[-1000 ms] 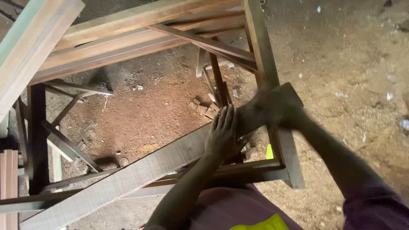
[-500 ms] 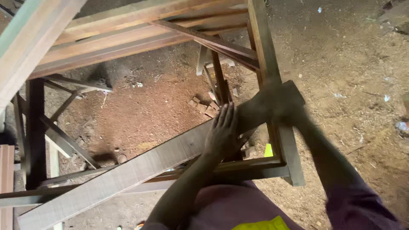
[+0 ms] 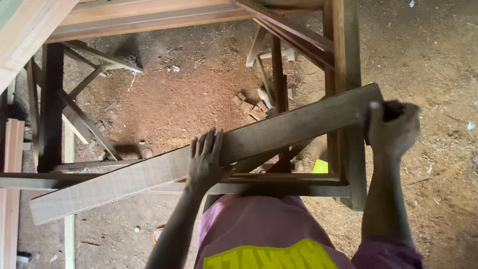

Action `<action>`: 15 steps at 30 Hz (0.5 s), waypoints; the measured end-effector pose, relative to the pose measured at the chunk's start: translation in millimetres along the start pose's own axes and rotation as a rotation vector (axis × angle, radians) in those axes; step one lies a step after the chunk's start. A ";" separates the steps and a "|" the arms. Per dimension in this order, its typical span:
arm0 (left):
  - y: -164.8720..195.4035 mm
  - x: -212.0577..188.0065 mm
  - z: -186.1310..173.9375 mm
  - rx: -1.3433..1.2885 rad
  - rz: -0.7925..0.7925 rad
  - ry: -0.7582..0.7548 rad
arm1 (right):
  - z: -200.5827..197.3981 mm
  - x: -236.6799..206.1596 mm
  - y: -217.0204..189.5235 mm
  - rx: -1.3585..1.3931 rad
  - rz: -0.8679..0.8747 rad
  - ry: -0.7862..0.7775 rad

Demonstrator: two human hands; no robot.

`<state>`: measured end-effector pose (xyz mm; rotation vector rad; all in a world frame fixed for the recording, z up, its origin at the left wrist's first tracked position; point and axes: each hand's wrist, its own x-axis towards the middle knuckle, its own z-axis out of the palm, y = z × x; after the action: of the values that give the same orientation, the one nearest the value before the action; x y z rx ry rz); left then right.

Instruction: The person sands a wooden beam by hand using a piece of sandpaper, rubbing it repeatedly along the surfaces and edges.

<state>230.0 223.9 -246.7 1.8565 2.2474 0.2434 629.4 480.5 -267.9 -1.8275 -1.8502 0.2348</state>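
A small yellow tag (image 3: 320,166) showed low inside the brown wooden frame (image 3: 343,60). The long grey-brown wooden plank (image 3: 149,177) lay slanted across that frame; the left hand (image 3: 205,162) pressed flat, fingers spread, mid-plank, while the right hand (image 3: 392,128) gripped its raised end.

1. Plank (image 3: 279,137) is lying diagonally across the wooden frame (image 3: 343,60), low end at left, high end at right.
2. Left hand (image 3: 205,162) is pressing flat on the plank's middle; right hand (image 3: 391,127) is wrapping round its right end.
3. Right end is sticking out just past the frame's right upright.
4. Frame's front rail (image 3: 149,182) is running under the plank, just ahead of the person's torso.
5. Wood offcuts (image 3: 249,105) are sitting on the dirt floor (image 3: 169,104) inside the frame, behind the plank.
6. Stacked boards (image 3: 11,194) are lying at far left, outside the frame.
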 end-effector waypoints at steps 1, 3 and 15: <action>2.3 1.0 -0.7 -0.007 -0.028 -0.006 | -2.6 -8.6 0.4 0.170 0.138 -0.020; 10.5 5.3 -2.5 -0.039 -0.065 -0.007 | -8.0 -27.0 2.7 0.536 0.388 -0.104; 37.4 30.9 1.4 -0.114 0.138 0.099 | -29.6 -95.0 -11.2 1.553 0.579 -0.408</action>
<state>260.2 261.3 -240.1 1.9805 2.1201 0.4861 628.9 380.6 -260.4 -1.0288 -0.6431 1.7354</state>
